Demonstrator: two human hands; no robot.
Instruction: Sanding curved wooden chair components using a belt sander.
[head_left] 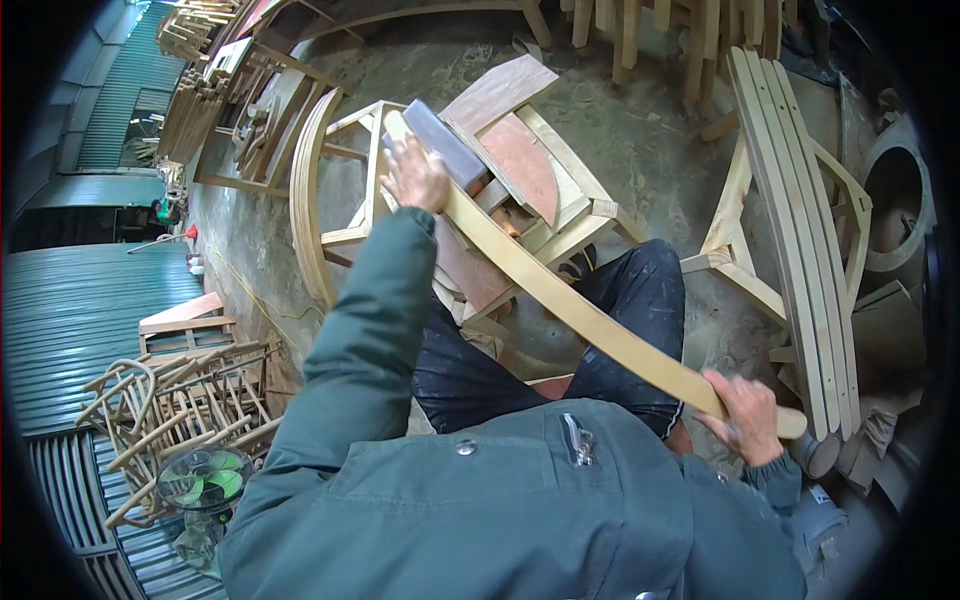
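A long, gently curved wooden slat (pixel 590 315) runs slantwise across my lap, from the upper left to the lower right. My right hand (pixel 745 415) is wrapped round it close to its rounded near end. Toward the far end my left hand (pixel 415 177) lies over the slat with fingers stretched out, somewhat blurred. Right beside that hand is a grey-blue block-like piece (pixel 447 145) on a low wooden stand (pixel 565 235), against the slat. Reddish boards make up part of the stand. Whether the slat touches the grey piece is hidden.
A slatted wooden bench-like frame (pixel 795 240) stands at the right, near a large round pipe-like opening (pixel 897 195). Left of the stand is a curved wooden frame (pixel 318 200). Bent wooden parts (pixel 180 420) are piled at the lower left behind a green-bladed fan (pixel 205 477).
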